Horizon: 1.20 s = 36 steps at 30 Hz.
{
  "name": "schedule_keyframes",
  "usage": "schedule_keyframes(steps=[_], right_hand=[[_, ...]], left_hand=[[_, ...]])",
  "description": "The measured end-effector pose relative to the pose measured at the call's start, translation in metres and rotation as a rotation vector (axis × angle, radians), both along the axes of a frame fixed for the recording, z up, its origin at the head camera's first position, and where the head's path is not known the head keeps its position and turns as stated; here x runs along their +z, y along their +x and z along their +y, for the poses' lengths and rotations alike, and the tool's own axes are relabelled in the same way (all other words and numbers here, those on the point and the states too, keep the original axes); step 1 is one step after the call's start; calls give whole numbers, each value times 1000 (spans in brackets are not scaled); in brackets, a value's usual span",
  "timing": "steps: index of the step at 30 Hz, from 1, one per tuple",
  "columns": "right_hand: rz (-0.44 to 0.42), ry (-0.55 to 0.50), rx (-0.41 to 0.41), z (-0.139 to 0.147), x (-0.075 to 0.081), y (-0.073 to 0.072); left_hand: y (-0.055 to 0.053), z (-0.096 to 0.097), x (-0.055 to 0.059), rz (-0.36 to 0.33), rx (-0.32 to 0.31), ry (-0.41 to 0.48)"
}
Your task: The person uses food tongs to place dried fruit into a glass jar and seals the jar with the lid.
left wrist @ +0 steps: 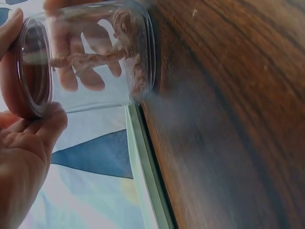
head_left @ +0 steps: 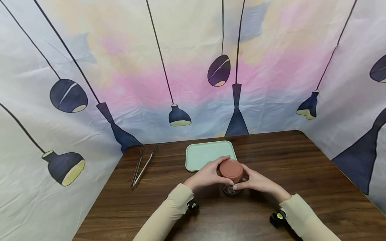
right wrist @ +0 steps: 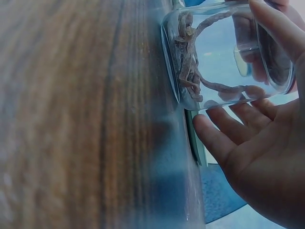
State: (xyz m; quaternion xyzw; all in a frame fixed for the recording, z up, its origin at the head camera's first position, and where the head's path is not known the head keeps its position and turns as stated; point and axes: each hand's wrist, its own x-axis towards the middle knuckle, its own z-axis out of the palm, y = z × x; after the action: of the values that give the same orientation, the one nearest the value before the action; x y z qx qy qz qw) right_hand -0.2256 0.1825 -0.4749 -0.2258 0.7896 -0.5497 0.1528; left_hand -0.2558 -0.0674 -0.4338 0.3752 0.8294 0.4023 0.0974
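A clear glass jar point(head_left: 230, 191) with a reddish-brown lid point(head_left: 231, 169) stands upright on the table, between both hands. Inside lie several thin, twisted brownish strips point(right wrist: 189, 62), mostly at the bottom, with some leaning up the wall. My left hand point(head_left: 207, 174) grips the lid from the left, its thumb in front and its fingers round the back. From the right, my right hand point(head_left: 257, 182) holds the jar with the thumb near the lid and the fingers spread round the far side of the glass. The lid sits on the jar's mouth.
A mint-green tray point(head_left: 205, 155) lies just behind the jar. Metal tongs point(head_left: 146, 166) rest with spread arms at the table's left. The dark wooden table point(head_left: 286, 154) backs onto a cloth point(head_left: 135, 83) printed with lamps.
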Motion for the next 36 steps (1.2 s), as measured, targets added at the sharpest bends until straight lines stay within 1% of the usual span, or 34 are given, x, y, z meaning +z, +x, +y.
schedule_keyframes(steps=[8,12,14,18,22,24,27,29,31,33,36], right_hand=[[15,9,18,-1,-1,-3],[14,1,21,-2,-1,-4],[16,2,17,-3,-1,-4],[35,16,-3,-4,-2,-2],[75,39,-58,-9,-2,4],[98,58,-97,-12,-2,8],[126,79,-136,-18,-1,14],[127,78,-162,-22,-1,17],[126,69,-172,-24,0,19],[126,65,-178,-25,0,20],[134,60,-153,-24,0,19]], left_hand=[[0,-7,2,24,-35,-14],[2,-9,2,29,-21,-7],[4,-10,2,29,1,-11],[13,-8,7,23,38,-36],[25,0,13,64,65,-73],[30,5,14,88,98,-91],[36,13,14,93,157,-83],[39,17,15,91,198,-75],[41,19,15,89,223,-68],[41,20,15,96,241,-76],[39,19,15,113,244,-93]])
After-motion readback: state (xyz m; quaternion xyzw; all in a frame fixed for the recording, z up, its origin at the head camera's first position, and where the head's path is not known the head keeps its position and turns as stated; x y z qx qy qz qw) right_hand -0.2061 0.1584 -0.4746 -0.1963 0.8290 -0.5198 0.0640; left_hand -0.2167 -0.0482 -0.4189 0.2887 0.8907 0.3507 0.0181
